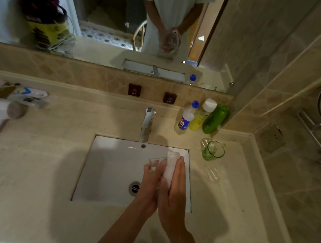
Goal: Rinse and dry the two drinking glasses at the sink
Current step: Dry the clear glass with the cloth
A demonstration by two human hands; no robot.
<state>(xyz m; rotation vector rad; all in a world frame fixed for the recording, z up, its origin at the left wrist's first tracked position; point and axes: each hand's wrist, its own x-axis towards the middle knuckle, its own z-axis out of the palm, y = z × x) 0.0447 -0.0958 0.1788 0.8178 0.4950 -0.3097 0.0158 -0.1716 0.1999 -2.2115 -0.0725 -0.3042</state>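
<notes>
Over the white sink [104, 174], my left hand [150, 185] holds a clear drinking glass [156, 161], its rim pointing away from me. My right hand [173, 194] presses a white cloth [170, 165] against the glass's right side. Both hands are close together and hide most of the glass. A green-tinted glass [212, 150] stands upright on the counter to the right of the sink, apart from both hands.
The chrome tap [147, 124] stands behind the basin, no water visibly running. Three bottles [199, 117] crowd the back right corner. A clear soap dish [212, 173] lies right of the sink. A hair dryer [3, 109] and boxes sit at the left.
</notes>
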